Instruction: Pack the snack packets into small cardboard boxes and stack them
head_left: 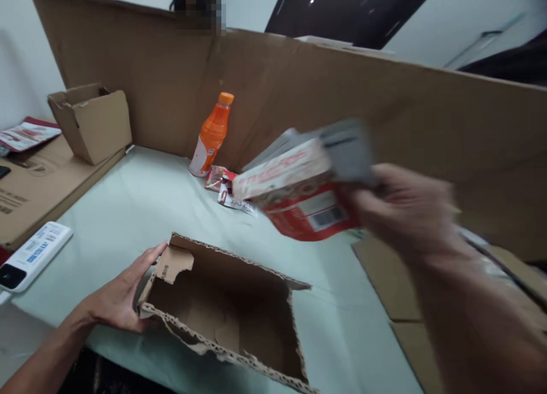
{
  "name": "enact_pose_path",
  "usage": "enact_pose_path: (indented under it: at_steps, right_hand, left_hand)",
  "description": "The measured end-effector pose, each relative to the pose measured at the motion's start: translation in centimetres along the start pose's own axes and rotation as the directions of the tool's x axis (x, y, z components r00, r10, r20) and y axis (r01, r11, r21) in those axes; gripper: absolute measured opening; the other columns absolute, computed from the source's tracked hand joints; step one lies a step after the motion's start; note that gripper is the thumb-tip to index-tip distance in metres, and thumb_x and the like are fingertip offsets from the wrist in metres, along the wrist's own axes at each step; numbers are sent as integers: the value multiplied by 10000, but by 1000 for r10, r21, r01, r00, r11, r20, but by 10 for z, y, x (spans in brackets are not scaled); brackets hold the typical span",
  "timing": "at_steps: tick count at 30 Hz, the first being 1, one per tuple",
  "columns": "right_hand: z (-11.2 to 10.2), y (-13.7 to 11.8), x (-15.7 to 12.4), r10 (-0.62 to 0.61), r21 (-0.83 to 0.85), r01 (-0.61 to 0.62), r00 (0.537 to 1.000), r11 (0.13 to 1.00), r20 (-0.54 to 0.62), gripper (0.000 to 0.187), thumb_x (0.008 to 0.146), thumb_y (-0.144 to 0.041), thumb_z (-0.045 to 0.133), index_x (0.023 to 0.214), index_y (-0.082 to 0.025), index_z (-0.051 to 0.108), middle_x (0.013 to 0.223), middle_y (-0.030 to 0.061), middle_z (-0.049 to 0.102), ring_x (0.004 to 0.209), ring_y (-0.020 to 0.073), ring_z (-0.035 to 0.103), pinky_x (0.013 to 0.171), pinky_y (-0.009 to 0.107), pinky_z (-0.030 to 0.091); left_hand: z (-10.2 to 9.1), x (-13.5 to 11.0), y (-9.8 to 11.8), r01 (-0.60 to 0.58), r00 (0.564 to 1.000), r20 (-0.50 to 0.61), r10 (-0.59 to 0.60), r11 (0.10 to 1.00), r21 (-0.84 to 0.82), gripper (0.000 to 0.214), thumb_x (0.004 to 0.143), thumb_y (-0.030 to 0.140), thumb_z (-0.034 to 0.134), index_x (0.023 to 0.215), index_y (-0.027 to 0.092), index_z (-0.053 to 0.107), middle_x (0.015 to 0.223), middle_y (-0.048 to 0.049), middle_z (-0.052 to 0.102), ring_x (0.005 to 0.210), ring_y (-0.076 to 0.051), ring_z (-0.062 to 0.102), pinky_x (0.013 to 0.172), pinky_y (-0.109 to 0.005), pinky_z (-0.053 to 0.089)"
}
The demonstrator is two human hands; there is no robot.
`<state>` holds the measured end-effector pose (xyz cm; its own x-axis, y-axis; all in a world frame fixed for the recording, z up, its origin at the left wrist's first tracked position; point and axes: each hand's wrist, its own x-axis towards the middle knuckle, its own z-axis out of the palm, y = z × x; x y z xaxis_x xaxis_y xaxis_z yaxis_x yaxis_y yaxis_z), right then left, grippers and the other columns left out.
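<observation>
An open cardboard box (239, 320) with torn, jagged edges sits on the pale green table (141, 200) in front of me. My left hand (122, 294) rests flat against the box's left end, fingers stretched out. My right hand (405, 212), blurred by motion, grips a bundle of red and white packets (299, 195) with grey ones on top, held in the air above and to the right of the box.
An orange drink bottle (212, 133) stands at the tall cardboard wall (342, 98), with small red packets (224, 186) beside it. A small open carton (92, 120) sits at the left on flat cardboard. A white device (32, 254) lies near left. Flat cardboard sheets (393, 286) lie right.
</observation>
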<state>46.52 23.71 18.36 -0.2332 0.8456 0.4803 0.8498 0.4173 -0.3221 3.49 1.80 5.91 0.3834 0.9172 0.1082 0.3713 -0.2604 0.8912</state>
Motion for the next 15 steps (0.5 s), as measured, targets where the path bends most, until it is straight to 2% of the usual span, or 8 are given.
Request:
enact_pose_path:
  at_steps: [2,4,6,8,9,11,13,15]
  right_hand:
    - [67,-31,15,3,29,-4,999,1000,47,127,846,-292,532,795,-255,642,675,34,650,632,218,609,607,343,497]
    - [116,-45,16,18,38,-20,998,999,67,140,783,-272,545,829,-229,669,730,59,703,681,243,654,652,369,529]
    - [144,-42,13,30,45,-33,998,998,52,244,758,-280,556,940,-207,699,920,116,763,860,293,706,786,429,564]
    - [154,-31,7,19,61,-19,1000,998,-5,346,777,-323,553,1058,-188,701,1140,166,752,1070,326,694,948,488,545]
    - [154,-24,3,10,72,-7,999,997,-40,382,793,-350,544,1098,-180,696,1214,182,731,1144,334,674,1007,509,522]
    - [151,-13,-8,-2,89,11,995,996,-100,429,816,-399,522,1140,-171,687,1287,200,698,1226,344,643,1060,540,495]
    - [146,-3,-27,15,111,-2,993,994,-119,436,825,-437,506,1130,-184,687,1303,203,688,1245,356,634,1022,553,523]
    - [144,6,-50,84,153,-68,991,986,-104,427,826,-487,505,1089,-210,697,1298,194,693,1215,367,650,921,541,573]
  left_hand:
    - [0,-5,0,16,999,-35,-15,1000,22,1228,715,428,834,1670,303,72,1702,-143,256,1502,-437,372,1238,-622,319]
    - [-5,-11,-1,35,996,-85,-30,997,64,1215,725,433,846,1667,317,87,1711,-135,249,1508,-429,373,1234,-613,335]
    - [-21,-22,-1,70,986,-160,-50,991,117,1175,750,459,842,1659,355,105,1717,-104,252,1508,-426,378,1226,-601,363]
    - [-47,-37,0,125,958,-278,-72,976,178,1154,762,513,839,1653,377,119,1719,-74,258,1505,-445,375,1215,-597,389]
    - [-63,-46,2,168,928,-362,-84,964,208,1157,765,534,837,1653,373,112,1722,-66,249,1510,-456,357,1217,-599,387]
    - [-95,-60,6,284,809,-581,-87,923,258,1149,788,529,834,1655,327,108,1723,-77,241,1529,-456,310,1244,-603,338]
    - [-124,-69,10,348,618,-786,-23,905,247,1113,813,504,832,1645,257,134,1696,-110,289,1521,-428,333,1249,-596,332]
    - [-148,-71,13,370,473,-880,51,894,251,1065,851,508,800,1619,189,134,1663,-134,329,1497,-397,373,1247,-598,336]
